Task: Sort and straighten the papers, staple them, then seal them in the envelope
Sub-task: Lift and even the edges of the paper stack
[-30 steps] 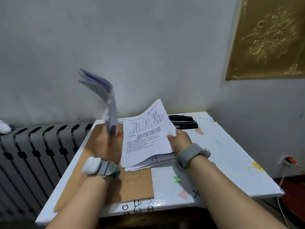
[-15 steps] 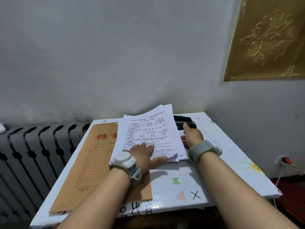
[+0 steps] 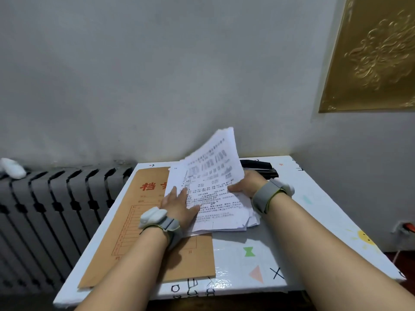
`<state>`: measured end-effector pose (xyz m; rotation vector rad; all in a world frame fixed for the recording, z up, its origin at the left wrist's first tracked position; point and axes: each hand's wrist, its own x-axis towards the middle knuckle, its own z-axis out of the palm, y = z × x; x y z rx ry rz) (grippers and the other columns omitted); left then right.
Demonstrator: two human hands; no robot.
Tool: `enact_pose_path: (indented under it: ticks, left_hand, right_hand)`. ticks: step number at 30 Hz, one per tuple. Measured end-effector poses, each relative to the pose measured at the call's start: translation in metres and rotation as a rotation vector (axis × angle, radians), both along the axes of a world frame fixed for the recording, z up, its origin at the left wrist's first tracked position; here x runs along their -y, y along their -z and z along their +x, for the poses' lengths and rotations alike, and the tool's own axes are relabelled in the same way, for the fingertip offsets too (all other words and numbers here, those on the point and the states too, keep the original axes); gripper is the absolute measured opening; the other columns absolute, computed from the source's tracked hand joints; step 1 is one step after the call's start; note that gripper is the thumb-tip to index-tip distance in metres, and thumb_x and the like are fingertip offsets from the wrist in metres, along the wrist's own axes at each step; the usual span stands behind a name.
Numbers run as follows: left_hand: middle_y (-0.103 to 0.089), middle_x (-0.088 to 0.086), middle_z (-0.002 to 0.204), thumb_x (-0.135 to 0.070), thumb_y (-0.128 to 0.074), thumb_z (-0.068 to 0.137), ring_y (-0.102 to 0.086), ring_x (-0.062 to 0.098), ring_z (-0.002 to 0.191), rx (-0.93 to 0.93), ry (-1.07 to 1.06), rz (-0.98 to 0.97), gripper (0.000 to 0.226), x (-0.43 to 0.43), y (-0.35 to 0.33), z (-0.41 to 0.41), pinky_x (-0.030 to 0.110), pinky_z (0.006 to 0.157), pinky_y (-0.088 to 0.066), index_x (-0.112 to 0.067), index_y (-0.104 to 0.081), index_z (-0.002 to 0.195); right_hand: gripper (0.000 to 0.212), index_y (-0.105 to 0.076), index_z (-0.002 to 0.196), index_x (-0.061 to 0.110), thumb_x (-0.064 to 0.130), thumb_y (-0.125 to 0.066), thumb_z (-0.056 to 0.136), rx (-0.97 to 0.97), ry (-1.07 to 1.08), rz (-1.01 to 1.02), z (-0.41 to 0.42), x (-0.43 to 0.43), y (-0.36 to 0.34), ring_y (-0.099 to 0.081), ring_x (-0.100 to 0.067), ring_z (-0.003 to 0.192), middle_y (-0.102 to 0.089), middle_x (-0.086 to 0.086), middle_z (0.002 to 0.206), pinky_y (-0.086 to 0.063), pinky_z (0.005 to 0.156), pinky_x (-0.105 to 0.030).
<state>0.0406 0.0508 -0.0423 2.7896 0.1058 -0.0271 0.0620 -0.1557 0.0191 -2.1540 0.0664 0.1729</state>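
So, status at that moment: early, step one of three. Papers [image 3: 215, 198] sat mid-table as one loose stack, left edge overlapping the envelope [image 3: 143, 232], the rest on the table [image 3: 314, 232]. Stack wasn't squared: sheet corners fanned out at the near right, edges offset. The far end of the top sheets was lifted and curling up, and blurred, so the print there was unreadable.

Left hand [image 3: 177, 203] lay flat on the near-left part of the stack, fingers straight and slightly spread, pressing down. Right hand [image 3: 247, 185] held the right edge with the thumb on top. Its other fingers were hidden under the sheets, so a pinch as far as I could tell.

Stapler [image 3: 262, 168] sat at the far right, just beyond the right hand, with neither hand on it. No staple was visible in any corner. Envelope lay flat on the left half of the table, printed face up. It looked empty, but that's a guess. The flap wasn't visible.

My read: straightening underway, not finished. Left to do: square the edges, staple, slide into the envelope, seal. Main risk: stapling before the near-right corners line up.
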Motion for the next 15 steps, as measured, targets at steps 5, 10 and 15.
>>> enact_pose_path:
  ticks: [5,10,15]
  left_hand:
    - [-0.049,0.007,0.133,-0.054,-0.063,0.078,-0.049,0.030,0.115,0.236,-0.217,-0.681,0.071,-0.018,-0.027,-0.002,0.046,0.099,-0.039,-0.024,-0.032,0.134]
    - [-0.066,-0.009,0.110,-0.051,-0.065,0.078,-0.064,0.017,0.100,0.302,0.001,-0.984,0.046,-0.001,-0.054,-0.008,0.044,0.090,-0.050,-0.032,-0.051,0.117]
    - [-0.061,-0.011,0.112,-0.027,-0.056,0.091,-0.063,0.009,0.096,0.329,0.188,-1.007,0.033,0.045,-0.058,-0.016,0.035,0.079,-0.055,-0.034,-0.041,0.120]
  right_hand:
    - [0.019,-0.064,0.099,0.000,-0.003,-0.066,0.081,0.192,-0.024,0.560,-0.013,0.017,-0.009,-0.066,-0.015,0.070,-0.068,-0.006,0.085,-0.057,0.063,-0.022]
    - [0.034,-0.066,0.102,0.000,0.010,-0.078,0.072,0.249,0.064,0.727,-0.018,0.037,-0.007,-0.068,-0.034,0.091,-0.071,-0.019,0.100,-0.053,0.089,-0.045]
    - [0.015,-0.068,0.089,0.012,0.000,-0.069,0.080,0.424,0.135,0.693,-0.026,0.038,-0.010,-0.068,-0.033,0.087,-0.070,-0.015,0.094,-0.054,0.084,-0.046]
